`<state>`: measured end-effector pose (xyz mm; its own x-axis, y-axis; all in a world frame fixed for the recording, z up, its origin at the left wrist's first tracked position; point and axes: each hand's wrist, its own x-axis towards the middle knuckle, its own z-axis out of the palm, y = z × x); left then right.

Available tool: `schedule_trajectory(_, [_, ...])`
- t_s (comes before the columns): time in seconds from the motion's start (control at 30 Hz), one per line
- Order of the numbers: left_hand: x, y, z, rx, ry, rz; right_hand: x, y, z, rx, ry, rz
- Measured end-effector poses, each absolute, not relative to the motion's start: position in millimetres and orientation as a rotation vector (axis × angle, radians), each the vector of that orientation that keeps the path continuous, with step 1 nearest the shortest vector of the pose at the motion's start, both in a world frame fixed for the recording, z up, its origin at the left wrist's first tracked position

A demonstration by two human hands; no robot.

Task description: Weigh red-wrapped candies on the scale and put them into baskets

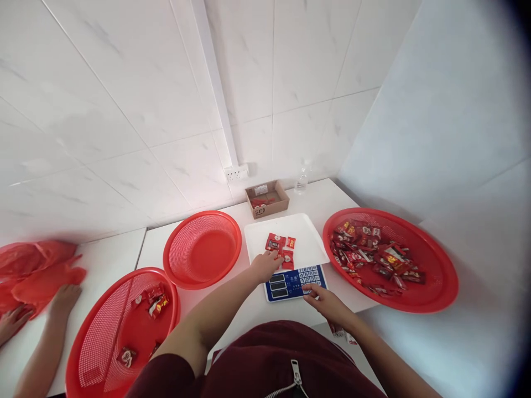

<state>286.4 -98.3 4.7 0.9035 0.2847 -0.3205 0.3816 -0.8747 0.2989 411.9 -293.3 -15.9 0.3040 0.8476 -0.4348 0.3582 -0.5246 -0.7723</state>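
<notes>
My left hand point(265, 266) reaches over the front of a white scale tray point(306, 232), its fingers stretched out and touching a few small red wrapped packets point(275, 242). Whether any packet is gripped under the fingertips is hidden. Beside them on the tray lies a smaller red packet point(291, 242). My right hand point(326, 303) hovers at the lower right of the blue scale panel point(286, 284), close to the number keys. Its fingers are apart and hold nothing.
A red basket point(442, 282) of wrapped packets stands right. On the left are a red basket point(202, 243) and a larger one point(89, 337) holding several packets. Behind the scale sit a cardboard box point(271, 209) and clear bottle point(301, 181). Another person's hands touch red plastic bags point(41, 276).
</notes>
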Motion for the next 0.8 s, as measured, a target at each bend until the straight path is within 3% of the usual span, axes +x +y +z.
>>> schedule_trajectory(0.17, [288.1,-100.8,5.5,2.642,0.672,-0.419,422.8,-282.2,-18.6,-1.991,-1.077,1.246])
schedule_trajectory(0.47, [284.7,-100.9,11.9,2.519,0.827,-0.455,437.4,-226.4,6.2,-2.092,-1.288,0.988])
schedule_trajectory(0.8, [217.2,-54.9,47.9,2.414,1.299,-0.114,422.6,-191.0,8.7,-2.379,-1.737,0.887])
